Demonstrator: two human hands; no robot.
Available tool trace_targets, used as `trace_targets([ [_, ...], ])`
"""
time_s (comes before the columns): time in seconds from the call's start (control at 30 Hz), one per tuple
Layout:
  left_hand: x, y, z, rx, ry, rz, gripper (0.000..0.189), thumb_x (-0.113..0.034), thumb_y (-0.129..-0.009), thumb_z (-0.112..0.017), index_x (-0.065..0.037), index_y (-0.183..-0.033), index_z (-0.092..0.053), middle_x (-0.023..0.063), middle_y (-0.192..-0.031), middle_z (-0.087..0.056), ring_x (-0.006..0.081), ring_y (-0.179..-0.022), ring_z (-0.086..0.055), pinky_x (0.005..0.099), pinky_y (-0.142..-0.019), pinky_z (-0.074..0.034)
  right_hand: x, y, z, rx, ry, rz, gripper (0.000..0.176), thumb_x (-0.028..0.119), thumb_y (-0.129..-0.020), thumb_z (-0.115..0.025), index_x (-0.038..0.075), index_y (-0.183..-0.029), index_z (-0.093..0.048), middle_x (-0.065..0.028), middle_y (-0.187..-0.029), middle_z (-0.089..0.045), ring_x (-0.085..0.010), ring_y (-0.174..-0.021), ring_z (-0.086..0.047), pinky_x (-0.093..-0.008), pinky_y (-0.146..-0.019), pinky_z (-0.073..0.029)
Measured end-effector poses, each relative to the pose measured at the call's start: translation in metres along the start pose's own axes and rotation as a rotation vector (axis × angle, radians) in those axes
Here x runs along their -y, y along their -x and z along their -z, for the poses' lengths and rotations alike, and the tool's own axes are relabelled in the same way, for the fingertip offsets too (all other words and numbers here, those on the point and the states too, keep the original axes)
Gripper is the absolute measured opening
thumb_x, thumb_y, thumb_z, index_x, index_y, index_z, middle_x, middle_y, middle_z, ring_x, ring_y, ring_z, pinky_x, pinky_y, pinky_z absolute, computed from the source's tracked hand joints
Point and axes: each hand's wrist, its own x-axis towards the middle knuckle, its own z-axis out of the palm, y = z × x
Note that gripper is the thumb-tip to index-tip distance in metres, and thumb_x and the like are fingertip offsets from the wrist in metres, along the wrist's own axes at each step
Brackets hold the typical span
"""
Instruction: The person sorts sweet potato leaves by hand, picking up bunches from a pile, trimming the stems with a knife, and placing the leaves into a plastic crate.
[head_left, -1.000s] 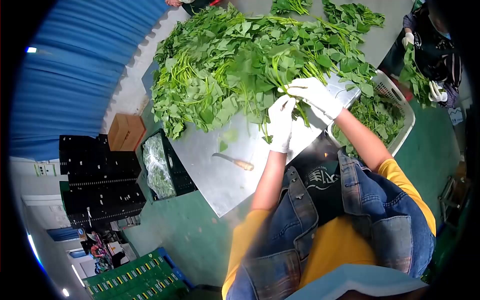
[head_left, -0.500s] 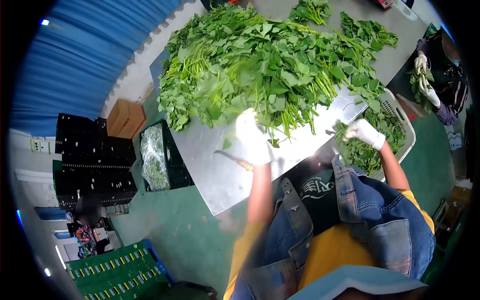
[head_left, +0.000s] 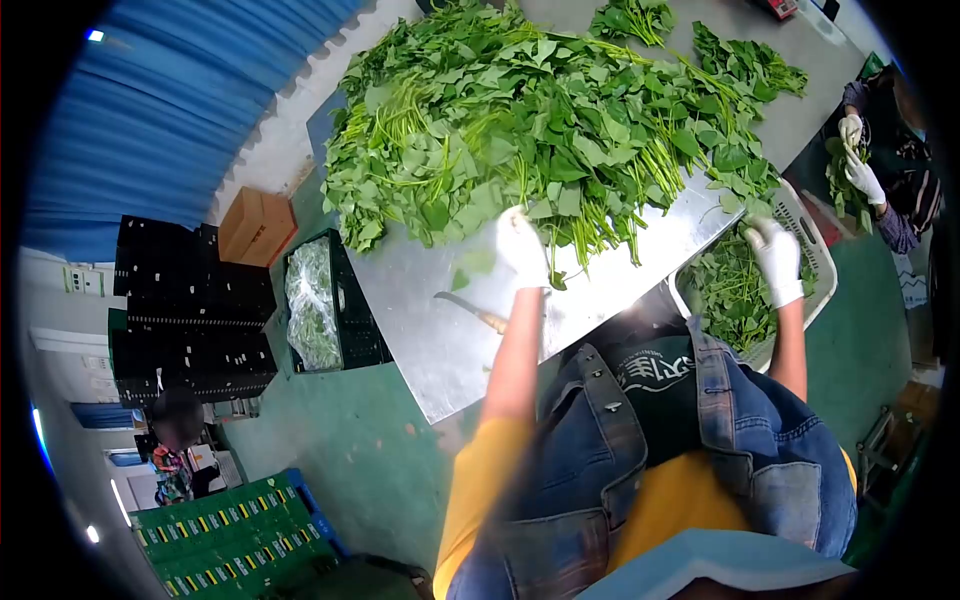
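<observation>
A large heap of leafy green stems (head_left: 560, 130) covers much of the metal table (head_left: 425, 360). At the heap's near edge is my left hand (head_left: 522, 248) in a white glove, fingers closed around leafy stems that are partly blurred. Near that wrist, a curved knife with a wooden handle (head_left: 490, 320) lies on the table beside a loose leaf (head_left: 460, 280). My right hand (head_left: 778, 258), also gloved, hangs over the white plastic crate (head_left: 822, 262) with its fingers apart and no bunch visible in it. Cut greens (head_left: 735, 300) lie inside the crate.
Across at the right, a co-worker's gloved hands (head_left: 860, 165) hold a bunch of greens. A dark crate (head_left: 365, 325) with bagged greens (head_left: 313, 305) stands on the floor at left, near a cardboard box (head_left: 257, 228) and stacked black crates (head_left: 195, 300). Green crates (head_left: 235, 540) sit at lower left.
My right hand has moved right and slightly up over the crate, and the small bunch it held no longer shows in it. My left hand stays at the heap's edge.
</observation>
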Motion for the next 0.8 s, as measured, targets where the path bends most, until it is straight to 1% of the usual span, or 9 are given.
trace_targets([
  [0.07, 0.038, -0.006, 0.003, -0.169, -0.135, 0.140, 0.017, -0.013, -0.083, -0.053, -0.003, -0.093, -0.062, 0.0134, -0.080, -0.064, 0.0313, -0.075, -0.060, 0.0379, -0.074, -0.048, 0.018, 0.011, -0.029, 0.169, 0.021, 0.099, 0.024, 0.021, -0.076, -0.065, 0.008, -0.096, -0.066, -0.0143, -0.089, -0.065, -0.0312, -0.078, -0.062, -0.0376, -0.070, -0.049],
  [0.3, 0.100, -0.011, 0.030, 0.499, -0.339, 0.496, 0.018, -0.016, -0.080, -0.062, -0.001, -0.090, -0.063, 0.0145, -0.078, -0.066, 0.0287, -0.062, -0.059, 0.0343, -0.060, -0.048, 0.077, 0.020, -0.051, 0.453, 0.005, 0.352, 0.024, 0.024, -0.075, -0.065, 0.010, -0.094, -0.066, -0.0135, -0.080, -0.065, -0.0309, -0.075, -0.062, -0.0390, -0.068, -0.048],
  [0.37, 0.094, -0.014, 0.060, 0.358, 0.625, 0.896, 0.014, -0.012, -0.087, -0.055, 0.000, -0.088, -0.063, 0.0078, -0.072, -0.064, 0.0148, -0.056, -0.056, 0.0254, -0.052, -0.044, 0.079, 0.021, -0.062, 0.480, -0.037, 0.344, 0.024, 0.024, -0.074, -0.066, 0.010, -0.094, -0.066, -0.0134, -0.081, -0.065, -0.0309, -0.075, -0.062, -0.0389, -0.068, -0.048],
  [0.43, 0.071, -0.012, 0.076, 0.321, 0.640, 0.901, 0.015, -0.008, -0.091, -0.051, 0.002, -0.090, -0.063, 0.0027, -0.071, -0.061, 0.0055, -0.056, -0.051, 0.0183, -0.050, -0.039, 0.088, 0.019, -0.072, 0.561, -0.184, 0.365, 0.024, 0.023, -0.074, -0.067, 0.009, -0.094, -0.067, -0.0132, -0.082, -0.065, -0.0303, -0.075, -0.062, -0.0374, -0.070, -0.049],
  [0.63, -0.060, -0.007, 0.105, 0.443, -0.367, 0.157, 0.022, -0.014, -0.092, -0.051, 0.003, -0.098, -0.062, 0.0047, -0.076, -0.063, 0.0070, -0.062, -0.054, 0.0179, -0.056, -0.041, 0.183, -0.027, -0.102, 0.874, -0.666, 0.350, 0.032, 0.025, -0.085, -0.060, 0.002, -0.106, -0.064, -0.0089, -0.089, -0.068, -0.0124, -0.080, -0.062, -0.0267, -0.076, -0.048],
  [0.7, -0.023, 0.004, 0.104, 0.455, 1.112, 0.903, 0.022, -0.014, -0.092, -0.050, 0.004, -0.100, -0.060, 0.0059, -0.078, -0.063, 0.0088, -0.064, -0.055, 0.0192, -0.059, -0.044, 0.216, -0.038, -0.111, 0.756, -0.879, 0.388, 0.034, 0.029, -0.090, -0.053, 0.001, -0.108, -0.063, -0.0079, -0.092, -0.067, -0.0125, -0.086, -0.060, -0.0265, -0.081, -0.046],
  [0.73, 0.012, 0.014, 0.085, 0.604, 0.587, 0.452, 0.022, -0.013, -0.092, -0.049, 0.005, -0.101, -0.059, 0.0060, -0.079, -0.062, 0.0103, -0.067, -0.057, 0.0205, -0.063, -0.045, 0.232, -0.046, -0.115, 0.854, -1.169, 0.398, 0.038, 0.033, -0.092, -0.050, 0.002, -0.109, -0.063, -0.0055, -0.095, -0.066, -0.0111, -0.085, -0.059, -0.0271, -0.080, -0.046],
  [0.77, 0.016, 0.017, 0.079, 0.644, 0.724, 0.384, 0.023, -0.014, -0.093, -0.048, 0.004, -0.100, -0.059, 0.0052, -0.079, -0.062, 0.0109, -0.069, -0.057, 0.0212, -0.065, -0.046, 0.246, -0.043, -0.131, 1.109, -1.395, -0.211, 0.041, 0.035, -0.093, -0.048, -0.001, -0.110, -0.061, -0.0059, -0.096, -0.064, -0.0105, -0.081, -0.058, -0.0274, -0.078, -0.047],
  [0.8, -0.009, 0.011, 0.085, 0.690, 0.451, 0.352, 0.023, -0.015, -0.093, -0.048, 0.004, -0.100, -0.059, 0.0049, -0.080, -0.062, 0.0108, -0.069, -0.058, 0.0214, -0.065, -0.046, 0.254, -0.053, -0.142, 1.241, -1.463, -0.255, 0.040, 0.032, -0.093, -0.049, -0.003, -0.109, -0.061, -0.0066, -0.097, -0.064, -0.0106, -0.080, -0.058, -0.0269, -0.077, -0.047],
])
